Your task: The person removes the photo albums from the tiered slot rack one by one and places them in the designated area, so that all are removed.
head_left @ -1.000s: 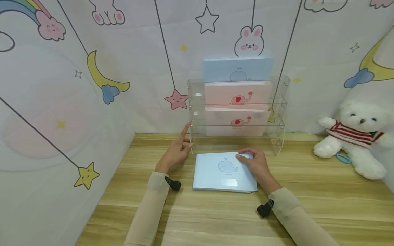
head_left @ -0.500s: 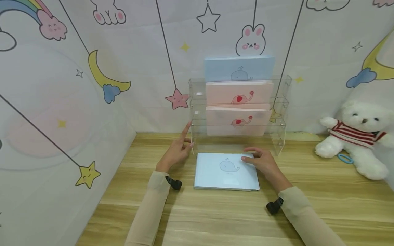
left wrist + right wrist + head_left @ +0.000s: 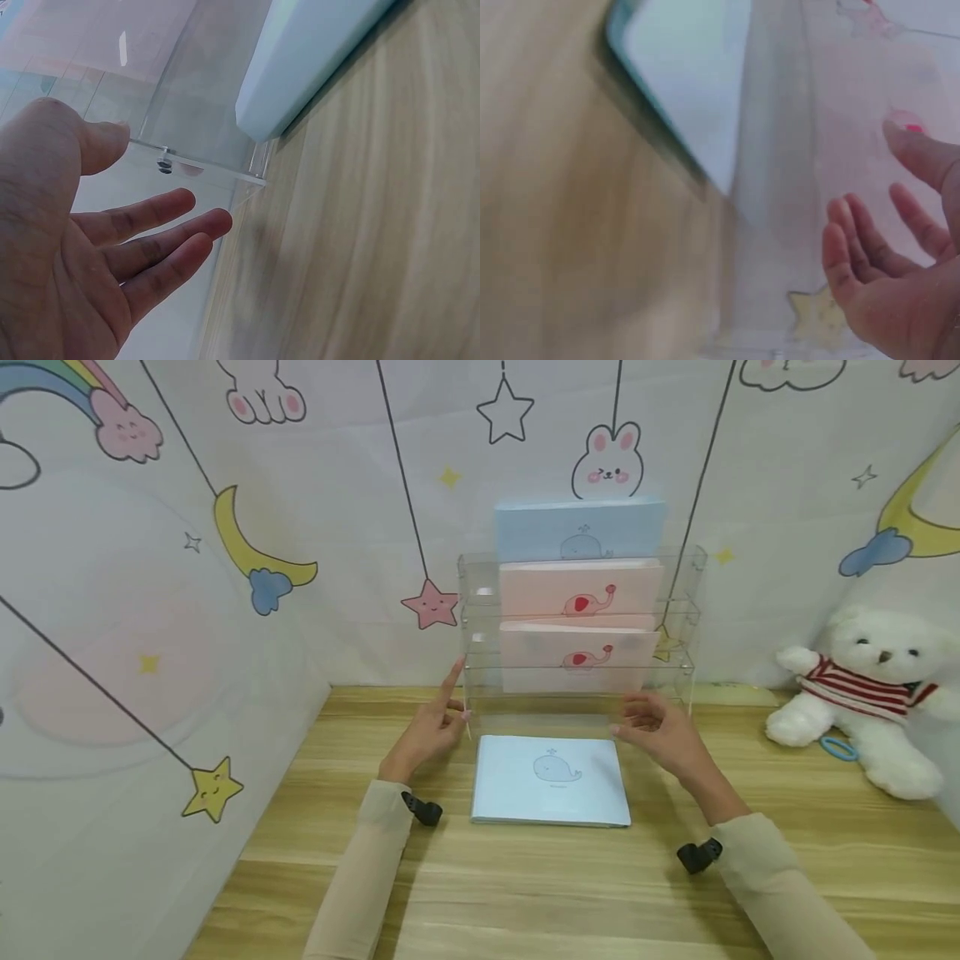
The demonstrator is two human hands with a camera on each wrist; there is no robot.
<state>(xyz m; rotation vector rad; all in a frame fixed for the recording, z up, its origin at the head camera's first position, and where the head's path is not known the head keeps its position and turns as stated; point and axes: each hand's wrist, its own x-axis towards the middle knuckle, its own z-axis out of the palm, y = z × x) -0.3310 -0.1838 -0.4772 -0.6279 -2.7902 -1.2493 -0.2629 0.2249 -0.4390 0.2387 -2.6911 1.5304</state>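
A pale blue stack of booklets [image 3: 517, 789] with a whale drawing on top lies flat on the wooden table, before a clear acrylic rack [image 3: 483, 681]. My left hand [image 3: 423, 739] is at the rack's left side, its index finger pointing up along the side panel. In the left wrist view the thumb [image 3: 105, 146] is right at the panel's edge, the other fingers loosely spread. Just beyond the stack's far right corner hovers my right hand [image 3: 663, 735], fingers loosely bent, nothing in it. The right wrist view shows the hand [image 3: 900, 285] in front of the clear rack.
Pink elephant booklets stand in the rack's front tier [image 3: 532, 647] and middle tier [image 3: 532, 589], with blue whale booklets [image 3: 532, 531] at the back. A white teddy bear [image 3: 847, 710] with a blue ring [image 3: 838, 748] sits at the right. A printed cloth [image 3: 360, 527] hangs behind.
My right hand has let go of the blue booklet stack and moved right and slightly away, towards the rack. The stack's edges line up more evenly. The left hand has stayed in place.
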